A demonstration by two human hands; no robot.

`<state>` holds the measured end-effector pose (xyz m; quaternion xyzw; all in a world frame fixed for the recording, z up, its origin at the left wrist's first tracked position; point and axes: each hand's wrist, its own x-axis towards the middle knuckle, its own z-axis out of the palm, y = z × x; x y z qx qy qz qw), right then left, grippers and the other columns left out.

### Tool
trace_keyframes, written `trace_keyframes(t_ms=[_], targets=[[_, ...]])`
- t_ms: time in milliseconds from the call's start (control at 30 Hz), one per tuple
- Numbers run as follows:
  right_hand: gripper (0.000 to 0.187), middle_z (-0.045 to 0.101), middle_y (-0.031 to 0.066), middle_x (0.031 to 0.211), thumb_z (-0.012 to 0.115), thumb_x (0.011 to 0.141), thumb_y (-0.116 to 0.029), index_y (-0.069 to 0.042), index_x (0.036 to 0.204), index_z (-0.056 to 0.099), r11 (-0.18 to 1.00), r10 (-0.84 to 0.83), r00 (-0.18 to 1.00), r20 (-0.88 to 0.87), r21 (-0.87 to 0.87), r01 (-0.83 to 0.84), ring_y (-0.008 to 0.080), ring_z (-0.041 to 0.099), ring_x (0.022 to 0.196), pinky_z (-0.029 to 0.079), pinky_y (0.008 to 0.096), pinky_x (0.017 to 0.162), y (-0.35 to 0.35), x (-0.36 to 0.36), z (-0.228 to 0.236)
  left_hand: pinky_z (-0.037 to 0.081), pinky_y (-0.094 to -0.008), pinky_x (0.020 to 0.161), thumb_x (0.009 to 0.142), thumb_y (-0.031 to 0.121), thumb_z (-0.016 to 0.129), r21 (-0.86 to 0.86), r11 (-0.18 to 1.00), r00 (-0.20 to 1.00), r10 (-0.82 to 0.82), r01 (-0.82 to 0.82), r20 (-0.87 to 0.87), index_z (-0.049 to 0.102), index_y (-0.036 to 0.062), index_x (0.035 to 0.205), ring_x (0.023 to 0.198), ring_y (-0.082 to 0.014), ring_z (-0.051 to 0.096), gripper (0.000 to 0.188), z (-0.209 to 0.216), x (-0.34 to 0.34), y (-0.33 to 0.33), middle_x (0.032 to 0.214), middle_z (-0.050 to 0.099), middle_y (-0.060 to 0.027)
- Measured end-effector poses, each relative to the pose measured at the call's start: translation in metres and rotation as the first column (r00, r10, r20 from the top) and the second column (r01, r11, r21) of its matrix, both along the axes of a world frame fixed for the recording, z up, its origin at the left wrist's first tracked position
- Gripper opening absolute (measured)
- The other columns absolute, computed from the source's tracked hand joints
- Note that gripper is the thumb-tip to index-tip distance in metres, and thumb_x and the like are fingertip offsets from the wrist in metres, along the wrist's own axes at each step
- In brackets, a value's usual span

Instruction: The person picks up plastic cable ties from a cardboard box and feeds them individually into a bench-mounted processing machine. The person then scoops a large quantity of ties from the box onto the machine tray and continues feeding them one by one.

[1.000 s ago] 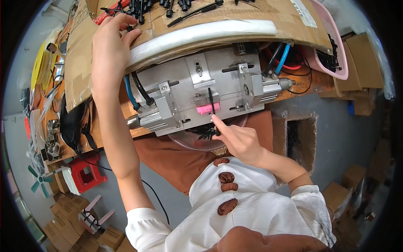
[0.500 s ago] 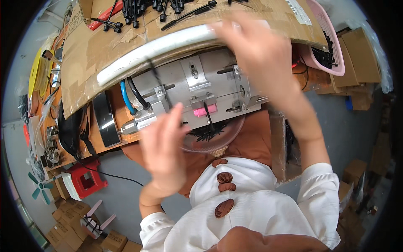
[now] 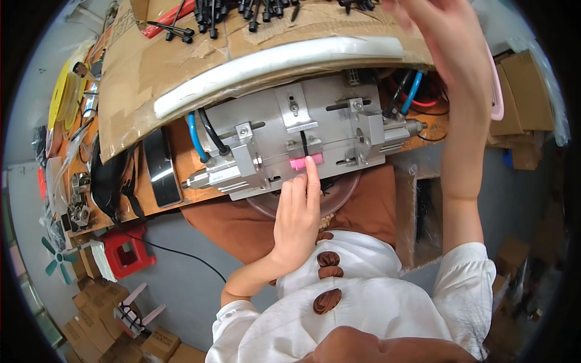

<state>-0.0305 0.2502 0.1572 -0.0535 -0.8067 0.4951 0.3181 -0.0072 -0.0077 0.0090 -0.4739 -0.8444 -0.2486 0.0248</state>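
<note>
My left hand [image 3: 296, 212] is at the front of a metal fixture [image 3: 339, 136], one finger stretched out and the others partly bent. That fingertip touches the pink block [image 3: 298, 163] and the lower end of a thin black rod [image 3: 304, 140], which lies upright in the picture against a small metal holder. Whether the thumb grips anything underneath is hidden. My right hand [image 3: 445, 27] reaches over the cardboard at the upper right, blurred and partly cut off by the top edge; its fingers cannot be read. Below the fixture, a clear bowl [image 3: 266, 209] rests at my lap, mostly covered by my left hand.
Black rods with thick heads [image 3: 212, 21] lie on the cardboard [image 3: 139, 100] behind a white padded strip [image 3: 278, 65]. Blue and black hoses [image 3: 196, 139] run to the fixture's ends. A phone [image 3: 162, 172] lies left; an open carton [image 3: 417, 218] stands right.
My left hand has moved right and up onto the pink block and rod. My right hand has gone from above the white strip to the upper right, uncovering the fixture's right end.
</note>
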Motion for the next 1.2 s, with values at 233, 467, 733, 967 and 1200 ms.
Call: trace_keyframes(t_ms=[233, 467, 733, 967, 1200], targets=[[0.042, 0.067, 0.0115, 0.084, 0.067, 0.073, 0.007, 0.004, 0.114, 0.061, 0.927, 0.138, 0.987, -0.077, 0.361, -0.101, 0.0169, 0.062, 0.062, 0.05, 0.0256, 0.052, -0.093, 0.093, -0.11, 0.045, -0.0395, 0.08, 0.079, -0.003, 0.06, 0.146, 0.989, 0.995, 0.031, -0.017, -0.097, 0.054, 0.0033, 0.126, 0.089, -0.0279, 0.052, 0.048, 0.065, -0.071, 0.005, 0.094, 0.053, -0.0129], [0.06, 0.057, 0.0059, 0.066, 0.068, 0.071, 0.002, 0.007, 0.128, 0.051, 0.884, 0.031, 0.992, 0.126, 0.459, -0.086, 0.0138, 0.053, 0.052, 0.043, 0.0302, 0.045, -0.136, 0.095, -0.165, 0.045, -0.0312, 0.072, 0.083, 0.001, 0.062, 0.193, 0.977, 0.953, 0.143, -0.093, -0.267, 0.062, 0.0071, 0.107, 0.075, -0.0204, 0.053, 0.025, 0.095, -0.231, 0.041, 0.086, 0.061, -0.0077], [0.065, 0.057, 0.0037, 0.068, 0.06, 0.071, 0.001, 0.003, 0.134, 0.045, 0.878, 0.078, 0.98, 0.182, 0.453, -0.154, 0.0149, 0.056, 0.055, 0.046, 0.0288, 0.049, -0.13, 0.091, -0.162, 0.043, -0.0232, 0.064, 0.081, 0.002, 0.067, 0.236, 0.97, 0.998, 0.054, -0.056, 0.014, 0.065, 0.0051, 0.101, 0.066, -0.0088, 0.048, 0.021, 0.091, -0.221, 0.044, 0.079, 0.059, -0.0002], [0.041, 0.056, 0.0041, 0.064, 0.07, 0.078, -0.007, 0.0, 0.117, 0.06, 0.705, 0.029, 0.993, 0.113, 0.702, -0.1, 0.0177, 0.057, 0.053, 0.046, 0.0284, 0.048, -0.088, 0.071, -0.09, 0.046, -0.0284, 0.063, 0.078, 0.006, 0.07, 0.151, 0.988, 0.998, -0.033, 0.04, -0.05, 0.066, 0.0029, 0.093, 0.064, -0.015, 0.051, 0.016, 0.1, -0.219, 0.052, 0.073, 0.058, -0.0051], [0.02, 0.069, 0.011, 0.082, 0.062, 0.085, -0.009, 0.001, 0.101, 0.066, 0.444, -0.218, 0.969, 0.119, 0.896, -0.01, 0.0117, 0.06, 0.063, 0.045, 0.0239, 0.054, 0.045, -0.045, -0.032, 0.046, -0.0263, 0.067, 0.079, 0.004, 0.067, 0.282, 0.959, 0.99, -0.052, 0.014, 0.13, 0.064, 0.0005, 0.092, 0.069, -0.0126, 0.055, 0.013, 0.112, -0.186, 0.018, 0.076, 0.059, -0.005]])
